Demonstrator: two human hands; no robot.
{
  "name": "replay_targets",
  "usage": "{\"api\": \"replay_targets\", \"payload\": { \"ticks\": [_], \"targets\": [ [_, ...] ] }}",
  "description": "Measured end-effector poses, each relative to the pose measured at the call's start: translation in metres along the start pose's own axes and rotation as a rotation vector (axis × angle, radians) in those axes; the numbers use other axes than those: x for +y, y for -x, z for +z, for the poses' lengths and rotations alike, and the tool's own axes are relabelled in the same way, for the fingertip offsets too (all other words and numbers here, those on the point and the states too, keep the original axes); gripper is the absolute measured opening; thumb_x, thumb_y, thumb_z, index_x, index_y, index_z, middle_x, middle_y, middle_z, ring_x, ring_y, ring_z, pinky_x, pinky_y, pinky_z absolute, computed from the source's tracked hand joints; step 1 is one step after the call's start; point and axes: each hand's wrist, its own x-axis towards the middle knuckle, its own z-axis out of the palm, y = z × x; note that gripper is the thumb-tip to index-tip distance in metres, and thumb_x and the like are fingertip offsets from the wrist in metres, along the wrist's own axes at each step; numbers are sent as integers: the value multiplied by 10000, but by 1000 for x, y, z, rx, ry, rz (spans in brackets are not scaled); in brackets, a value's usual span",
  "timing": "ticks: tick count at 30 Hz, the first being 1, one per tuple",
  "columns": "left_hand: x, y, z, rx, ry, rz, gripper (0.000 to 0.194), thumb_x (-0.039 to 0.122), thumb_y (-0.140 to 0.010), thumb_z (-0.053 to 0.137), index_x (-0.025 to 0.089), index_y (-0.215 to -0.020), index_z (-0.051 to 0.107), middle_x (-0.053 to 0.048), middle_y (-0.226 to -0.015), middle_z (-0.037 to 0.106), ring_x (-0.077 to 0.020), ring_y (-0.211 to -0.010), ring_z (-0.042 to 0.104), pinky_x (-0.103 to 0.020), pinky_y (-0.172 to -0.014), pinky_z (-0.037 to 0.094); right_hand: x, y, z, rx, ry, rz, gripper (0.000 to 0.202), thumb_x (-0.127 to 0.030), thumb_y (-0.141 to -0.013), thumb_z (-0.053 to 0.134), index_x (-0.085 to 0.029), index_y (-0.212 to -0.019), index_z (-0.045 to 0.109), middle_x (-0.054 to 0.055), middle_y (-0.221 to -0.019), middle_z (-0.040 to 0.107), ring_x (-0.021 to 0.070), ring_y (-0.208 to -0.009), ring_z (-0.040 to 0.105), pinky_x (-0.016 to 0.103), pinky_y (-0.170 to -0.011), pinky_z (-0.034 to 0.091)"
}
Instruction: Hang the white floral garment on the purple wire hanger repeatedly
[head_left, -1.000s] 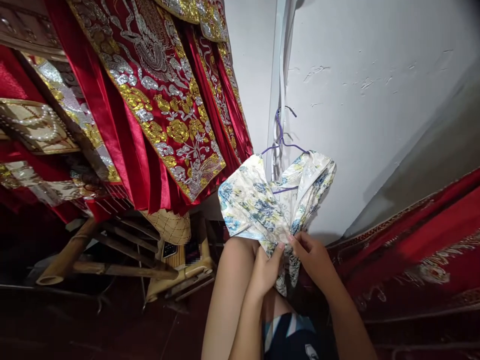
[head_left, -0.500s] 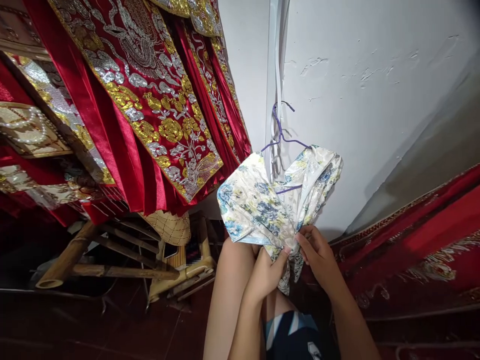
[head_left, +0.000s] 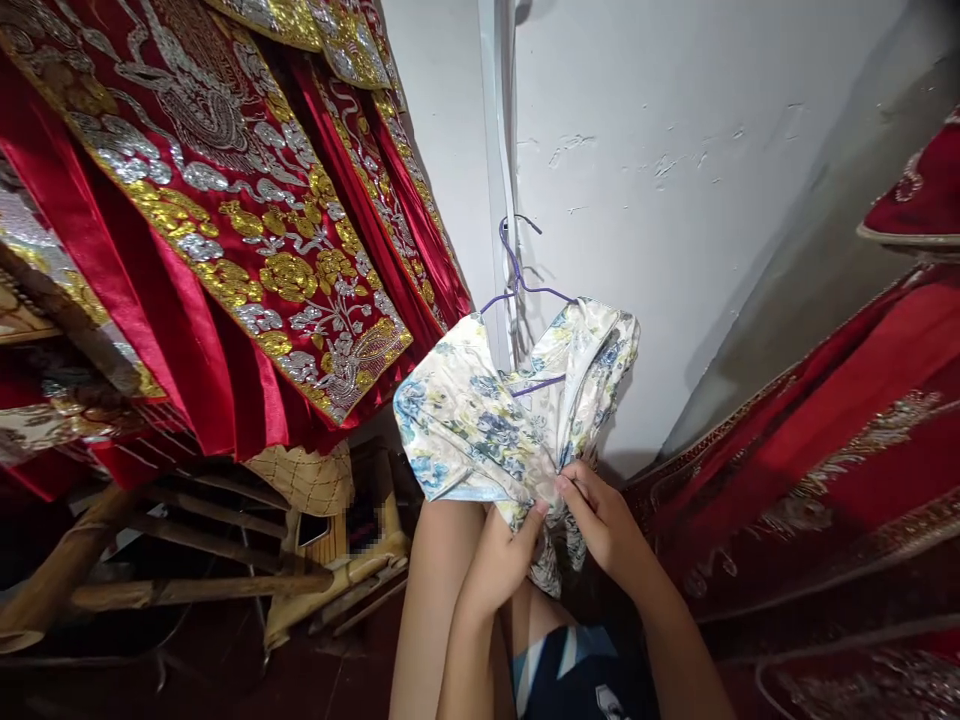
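A cream floral dress with blue and yellow flowers hangs on a purple wire hanger above my knees. Its left sleeve side is spread wide, and the lower part bunches between my legs. My left hand pinches the fabric at the front, thumb on top. Close beside it, my right hand grips the dress where the neckline edges cross. The fingertips of both hands are partly hidden by cloth.
Red garments with gold and silver sequins hang at left. Beneath them stands a bamboo chair with a woven hat. Red embroidered cloth fills the right side. A white wall with a vertical pipe is behind.
The view has swung to the right, so everything sits further left in the picture. Both hands keep hold of the dress in about the same spots.
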Motion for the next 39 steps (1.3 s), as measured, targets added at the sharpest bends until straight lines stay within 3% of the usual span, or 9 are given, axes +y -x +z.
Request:
{"api": "replay_targets", "payload": {
  "ticks": [4, 7, 10, 12, 14, 18, 22, 28, 39],
  "targets": [
    [-19, -6, -2, 154, 45, -41, 471, 475, -859, 676, 175, -1221, 647, -122, -1151, 713, -323, -1292, 555, -458, -1161, 341, -2, 3, 4, 14, -140, 32, 405, -457, -973, 479, -220, -658, 387, -42, -598, 324, 129, -562, 317, 280, -540, 265],
    [-40, -14, -7, 482, 90, -31, 511, 494, -822, 690, 151, -1188, 594, -134, -1104, 687, -327, -1143, 627, -471, -1043, 449, 1, 4, 11, 35, -248, 76, 407, -469, -950, 507, -219, -643, 412, -52, -542, 331, 117, -515, 299, 276, -512, 245],
    [-48, -16, -8, 888, -4, 187, 524, 409, -826, 700, 195, -1254, 485, -142, -1302, 565, -287, -1212, 566, -455, -1059, 430, 1, 4, 18, 55, -297, 115, 386, -477, -928, 522, -215, -648, 486, -55, -480, 363, 117, -466, 338, 271, -490, 262],
    [-45, -11, -4, 990, -174, 395, 506, 325, -835, 706, 219, -1266, 463, -139, -1410, 466, -271, -1317, 476, -441, -1116, 371, -2, 3, 21, 46, -298, 135, 373, -474, -919, 531, -208, -658, 538, -51, -449, 394, 121, -444, 376, 269, -487, 296],
    [-40, -5, 4, 838, -327, 498, 423, 263, -844, 694, 218, -1223, 513, -127, -1356, 501, -268, -1304, 478, -428, -1113, 370, -5, 2, 24, 14, -297, 136, 364, -469, -912, 548, -202, -666, 574, -45, -440, 423, 124, -439, 408, 266, -492, 329],
    [-39, -4, 17, 454, -376, 404, 152, 211, -919, 571, 210, -1064, 616, -80, -1061, 625, -231, -1056, 586, -366, -955, 456, -6, 1, 30, -62, -324, 116, 354, -458, -915, 561, -190, -693, 626, -44, -442, 447, 123, -440, 436, 257, -495, 349],
    [-41, -15, 17, 412, -431, 425, 106, 190, -926, 527, 204, -830, 568, -35, -823, 590, -204, -850, 564, -312, -792, 439, 1, -1, 29, -62, -326, 102, 341, -454, -909, 576, -182, -724, 664, -39, -438, 479, 122, -434, 455, 255, -493, 353],
    [-35, -19, 9, 173, -664, 477, 152, 166, -965, 471, 192, -823, 518, -42, -817, 550, -198, -829, 514, -319, -759, 382, -5, -26, 3, 88, -400, 110, 366, -491, -854, 646, -157, -714, 696, -43, -407, 467, 90, -384, 370, 241, -437, 299],
    [-49, -69, -33, -4, -954, 401, 137, 117, -913, 470, 196, -810, 514, -52, -833, 566, -224, -850, 509, -339, -766, 388, -100, -139, -24, 105, -702, -27, 224, -335, -749, 764, -120, -751, 702, -44, -489, 499, 36, -388, 327, 176, -352, 200]
  ]
}}
